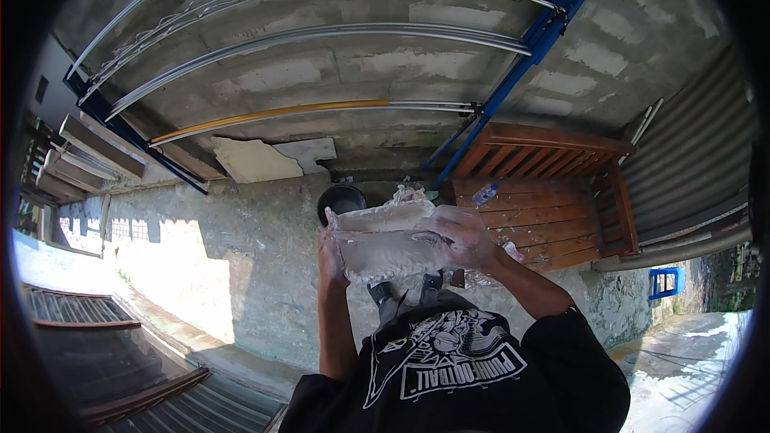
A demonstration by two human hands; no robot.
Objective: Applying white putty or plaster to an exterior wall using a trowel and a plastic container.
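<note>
A whitish rectangular block (385, 247), coated in rough plaster-like residue, is held up in front of my body. A lengthwise ridge or edge divides its upper side, and its far edge is uneven. My left hand (330, 255) clasps its left end, fingers along the side. At the right end, my right hand (459, 236) grips it with fingers bent over the top; this hand is smeared white. I cannot tell whether the block is solid or hollow. Just beyond it, a crumpled whitish lump (409, 193) shows, partly hidden by the block.
A black basin (343, 195) stands on the concrete floor beyond my left hand. To the right is a wooden bench (545, 228) with white crumbs and a plastic bottle (484, 194). Broken boards (257, 160) lean on the wall below a blue-framed metal rack (513, 72). A blue stool (665, 282) stands far right.
</note>
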